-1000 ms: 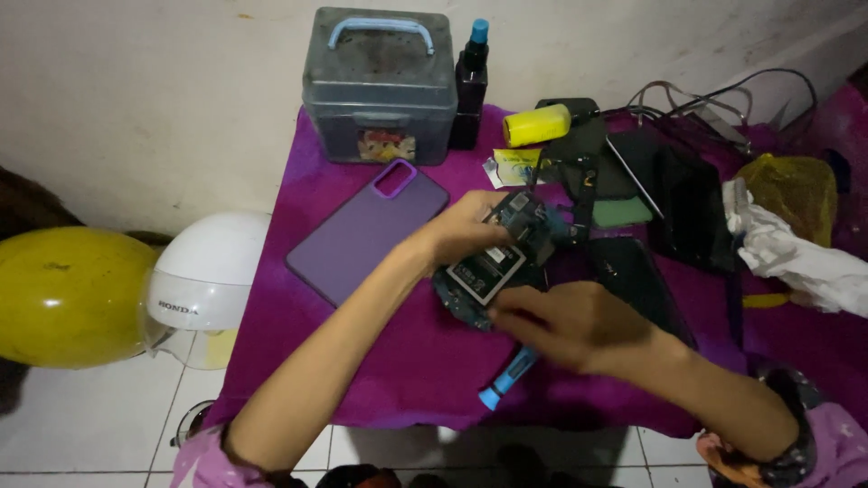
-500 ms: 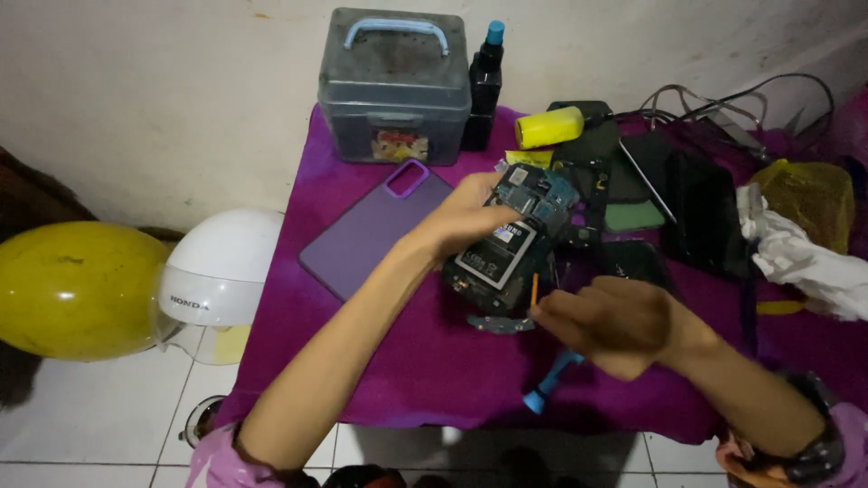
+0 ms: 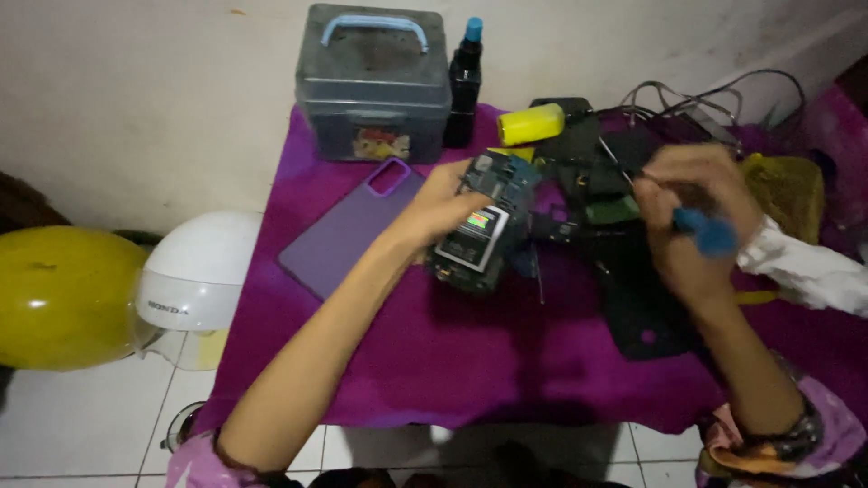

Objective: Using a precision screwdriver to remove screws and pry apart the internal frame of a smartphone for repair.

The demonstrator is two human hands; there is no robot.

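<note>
The right hand (image 3: 692,217) is lifting the blue-handled screwdriver (image 3: 701,230) up and rightward, away from the opened phone (image 3: 479,230).

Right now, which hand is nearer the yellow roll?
Right. The right hand is right of and below the yellow roll; the left hand, holding the phone, is lower left, slightly farther.

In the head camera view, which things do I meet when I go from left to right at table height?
Yellow balloon → white helmet → purple phone case → left hand holding the opened phone → right hand with a blue-handled screwdriver → white cloth.
</note>
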